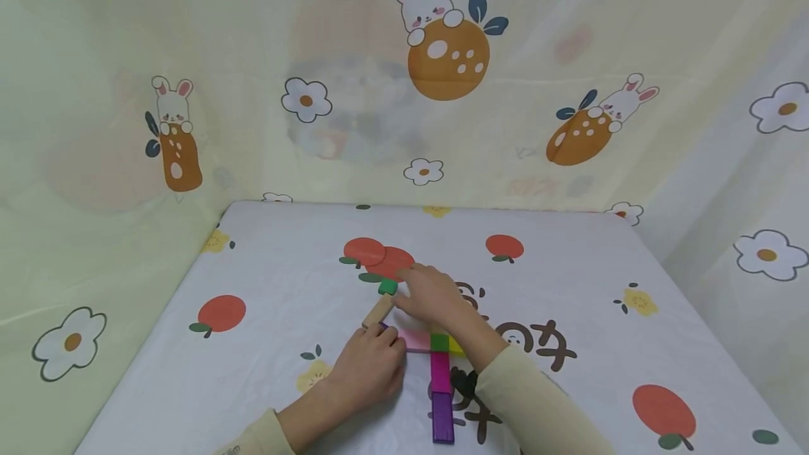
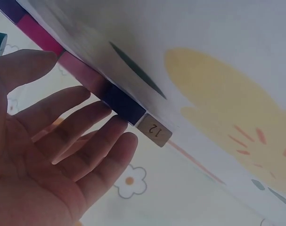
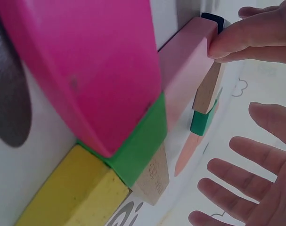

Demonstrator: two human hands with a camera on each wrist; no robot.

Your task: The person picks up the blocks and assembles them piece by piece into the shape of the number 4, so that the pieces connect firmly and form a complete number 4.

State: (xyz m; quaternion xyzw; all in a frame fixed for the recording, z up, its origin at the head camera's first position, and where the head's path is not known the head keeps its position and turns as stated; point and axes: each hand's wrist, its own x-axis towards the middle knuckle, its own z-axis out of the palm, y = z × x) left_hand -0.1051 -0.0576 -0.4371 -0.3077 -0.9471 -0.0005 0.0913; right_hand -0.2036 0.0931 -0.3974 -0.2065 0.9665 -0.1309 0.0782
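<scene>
My left hand (image 1: pixel 369 367) reaches in from the lower left, its fingertips at the dark blue block (image 2: pixel 125 103) and the pink block (image 1: pixel 417 340). Those fingers look fairly straight in the left wrist view. A wooden block (image 1: pixel 379 310) lies just beyond them, angled away, with a small green block (image 1: pixel 388 287) at its far end. My right hand (image 1: pixel 436 297) hovers beside these two, fingers spread and holding nothing in the right wrist view. A light green block (image 1: pixel 439 343) joins the pink one to a yellow block (image 1: pixel 456 347).
A magenta block (image 1: pixel 440 372) and a purple block (image 1: pixel 443 418) run in line toward me from the light green one. Another wooden block (image 3: pixel 153 175) adjoins the green one. A printed cloth (image 1: pixel 265 286) covers the table, and a patterned curtain (image 1: pixel 354 34) hangs behind.
</scene>
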